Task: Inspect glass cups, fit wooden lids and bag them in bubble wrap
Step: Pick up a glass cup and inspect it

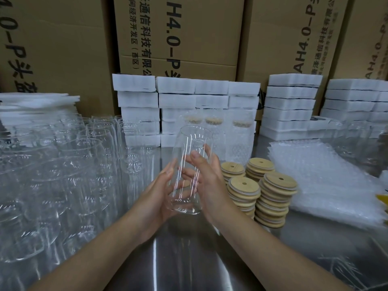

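A clear glass cup (192,143) is held upright above the steel table, its open mouth tilted slightly away from me. My left hand (156,195) cups its lower left side and base. My right hand (206,175) wraps its right side, thumb across the front. Stacks of round wooden lids (275,198) with a small hole stand just right of my hands. A pile of bubble wrap bags (327,181) lies further right. Three wrapped cups with lids (239,139) stand behind the held cup.
Several bare glass cups (69,164) crowd the left half of the steel table (182,259). White foam trays (289,106) are stacked along the back, before large cardboard boxes (182,36). More foam sheets (35,103) lie at the far left.
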